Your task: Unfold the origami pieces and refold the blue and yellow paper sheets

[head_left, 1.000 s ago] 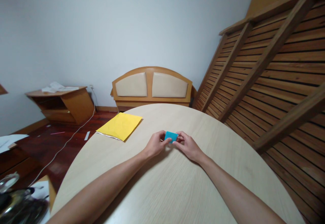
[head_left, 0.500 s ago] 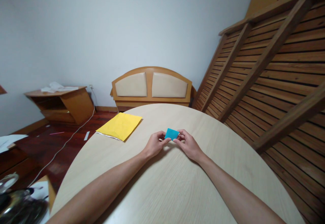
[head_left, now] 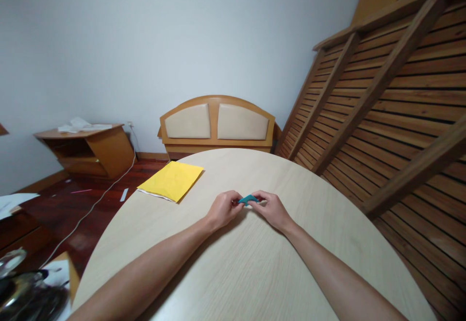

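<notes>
Since half a second ago, the small blue paper has dropped from a raised, face-on rectangle to a thin, bowed strip seen nearly edge-on. Seen from the head camera, it sits mid-table between both hands, its long axis running left to right. Left hand pinches its left end, right hand its right end (both equally close), fingers curled in, knuckles up, wrists low over the round wooden table. Far left on the table lies a yellow envelope.
</notes>
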`<state>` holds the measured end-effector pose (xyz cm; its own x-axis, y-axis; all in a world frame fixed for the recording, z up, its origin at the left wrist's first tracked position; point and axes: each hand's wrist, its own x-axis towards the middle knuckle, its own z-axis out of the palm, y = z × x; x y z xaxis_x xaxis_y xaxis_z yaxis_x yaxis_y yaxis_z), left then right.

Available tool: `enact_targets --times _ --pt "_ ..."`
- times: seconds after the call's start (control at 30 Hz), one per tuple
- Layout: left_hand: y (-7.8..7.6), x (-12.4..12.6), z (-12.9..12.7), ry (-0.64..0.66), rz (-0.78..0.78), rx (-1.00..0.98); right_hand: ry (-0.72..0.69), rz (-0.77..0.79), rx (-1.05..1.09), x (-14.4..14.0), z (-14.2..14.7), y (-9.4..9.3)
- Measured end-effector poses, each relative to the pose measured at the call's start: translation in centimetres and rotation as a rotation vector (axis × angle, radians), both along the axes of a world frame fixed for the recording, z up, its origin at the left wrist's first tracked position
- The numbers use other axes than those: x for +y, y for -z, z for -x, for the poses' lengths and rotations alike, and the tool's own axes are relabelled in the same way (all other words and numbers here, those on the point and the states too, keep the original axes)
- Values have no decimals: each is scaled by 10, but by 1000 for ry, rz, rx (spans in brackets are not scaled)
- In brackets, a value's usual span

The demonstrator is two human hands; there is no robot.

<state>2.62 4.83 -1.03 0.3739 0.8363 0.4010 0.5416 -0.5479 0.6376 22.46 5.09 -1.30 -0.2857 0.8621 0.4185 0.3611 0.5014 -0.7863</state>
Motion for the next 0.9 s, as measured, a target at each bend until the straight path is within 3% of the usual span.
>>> enact_targets --times 0.27,0.57,0.9 --pt "4 3 -1 56 47 -150 -2 10 49 -3 2 -4" --pt "-1 1 1 7 -3 35 41 -45 25 -3 1 -5" --pt "1 1 0 34 0 -68 53 -1 85 -3 0 -4"
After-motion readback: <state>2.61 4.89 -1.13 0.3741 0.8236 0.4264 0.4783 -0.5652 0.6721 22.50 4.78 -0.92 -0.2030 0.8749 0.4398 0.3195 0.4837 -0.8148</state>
